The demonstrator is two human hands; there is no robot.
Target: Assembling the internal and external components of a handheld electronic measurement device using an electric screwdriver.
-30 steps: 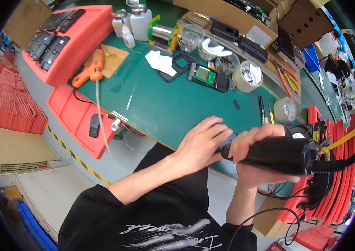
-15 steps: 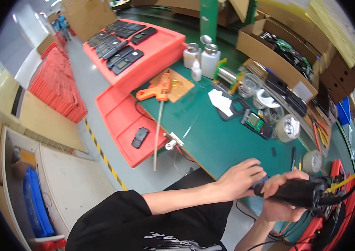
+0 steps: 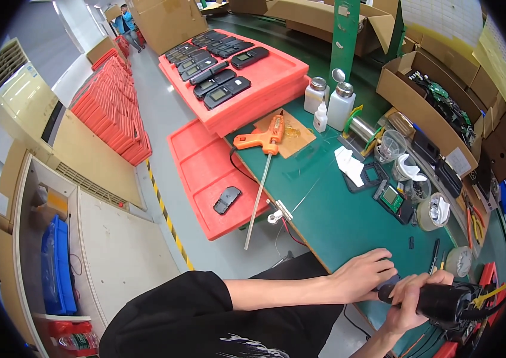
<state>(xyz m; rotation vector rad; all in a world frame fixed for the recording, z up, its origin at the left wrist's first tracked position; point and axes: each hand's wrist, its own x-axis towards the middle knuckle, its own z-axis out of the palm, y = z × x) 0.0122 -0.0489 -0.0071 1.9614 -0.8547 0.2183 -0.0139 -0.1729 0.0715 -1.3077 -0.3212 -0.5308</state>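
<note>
My right hand is wrapped round a black corded electric screwdriver, held nearly level at the table's front edge, its nose toward my other hand. My left hand is bent over a small dark bluish piece right at the screwdriver's nose; its fingers hide most of that piece, and its kind does not show. Beyond the hands, on the green table, lie a small black strip, a black pen and an opened handheld device with a green circuit board.
An orange glue gun lies on cardboard, its glue stick over the table's edge. Red trays hold several black handsets; one lower tray holds a black cover. White bottles, jars, pliers and a board-filled carton line the back.
The view has swung left, so the table's things sit farther right and lower. Both hands stay together at the screwdriver, which my right hand still grips.
</note>
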